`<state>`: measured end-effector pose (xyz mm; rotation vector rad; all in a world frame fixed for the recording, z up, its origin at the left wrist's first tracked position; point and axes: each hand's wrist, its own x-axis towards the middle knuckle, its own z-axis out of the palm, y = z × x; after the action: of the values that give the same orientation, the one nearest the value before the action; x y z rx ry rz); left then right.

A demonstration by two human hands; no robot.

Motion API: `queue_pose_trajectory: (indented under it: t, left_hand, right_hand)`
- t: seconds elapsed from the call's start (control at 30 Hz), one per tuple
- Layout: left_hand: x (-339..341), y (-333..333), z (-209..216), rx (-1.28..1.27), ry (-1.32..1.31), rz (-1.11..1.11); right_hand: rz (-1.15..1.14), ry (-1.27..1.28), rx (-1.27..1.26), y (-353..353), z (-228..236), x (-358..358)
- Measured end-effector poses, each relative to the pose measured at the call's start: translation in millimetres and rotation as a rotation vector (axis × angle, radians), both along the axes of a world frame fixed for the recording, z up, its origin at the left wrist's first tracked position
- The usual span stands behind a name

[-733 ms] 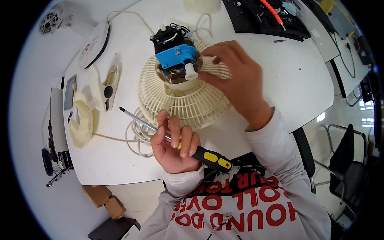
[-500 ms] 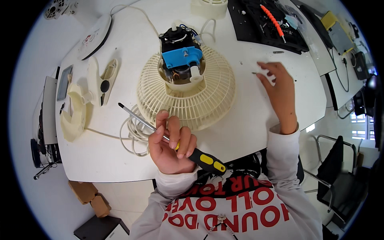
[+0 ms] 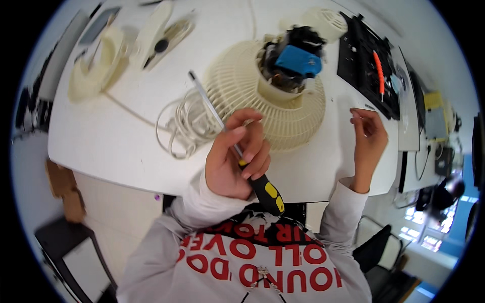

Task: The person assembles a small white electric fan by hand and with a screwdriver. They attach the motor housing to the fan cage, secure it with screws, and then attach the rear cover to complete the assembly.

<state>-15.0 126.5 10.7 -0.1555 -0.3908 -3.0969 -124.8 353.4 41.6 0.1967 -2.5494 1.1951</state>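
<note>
My left hand [image 3: 227, 164] is wrapped loosely round a screwdriver [image 3: 269, 192] with a black and yellow handle; its metal shaft points up and to the left. In front of it, the cream fan grille [image 3: 290, 126] lies on the white table. On the grille sits the fan's motor [image 3: 298, 38], black with a blue plate [image 3: 299, 60] on its side. To the right of the grille, my right hand [image 3: 371, 139] is above the table, thumb and forefinger tips together. Whatever they pinch is too small to make out.
A coiled cream cable [image 3: 189, 123] lies left of the grille. Farther left are a curved cream cover [image 3: 101, 81] and a cream stand part [image 3: 164, 43]. At the back right, a black tool case [image 3: 348, 65] holds an orange flexible shaft [image 3: 378, 70]. A cream cap [image 3: 326, 22] stands behind the motor.
The view has turned, so the fan appears farther right. My right thumb and forefinger, apart before near a small dark piece, have come together. My left hand keeps the screwdriver.
</note>
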Motion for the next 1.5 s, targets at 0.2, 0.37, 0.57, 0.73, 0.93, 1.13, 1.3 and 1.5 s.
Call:
queue_pose_trajectory:
  t: [0.2, 0.37, 0.57, 0.73, 0.93, 1.13, 1.3, 1.5]
  left_hand:
    - [7, -3, 0, 0.008, -0.037, -0.01]
    - [4, -2, 2, 0.012, -0.052, -0.023]
    - [3, 1, 8, 0.028, -0.135, 0.015]
    - [4, -2, 3, 0.016, -0.097, -0.024]
    - [4, -2, 4, 0.012, -0.08, -0.038]
    - [4, -3, 6, 0.017, -0.08, -0.038]
    - [5, -3, 7, 0.012, -0.089, -0.035]
    - [5, -4, 7, -0.001, -0.094, -0.046]
  right_hand:
    - [0.287, 0.217, -0.045, -66, 57, 16]
    - [0.408, 0.334, 0.08, -107, 68, 21]
    - [0.354, 0.539, 0.407, -129, 49, 17]
    - [0.325, 0.526, 0.411, -130, 43, 9]
    - [0.266, 0.514, 0.415, -132, 39, 7]
    - [0.263, 0.578, 0.406, -133, 33, 1]
    - [0.317, 0.715, 0.445, -133, 24, -4]
    - [0.314, 0.764, 0.398, -131, 15, -9]
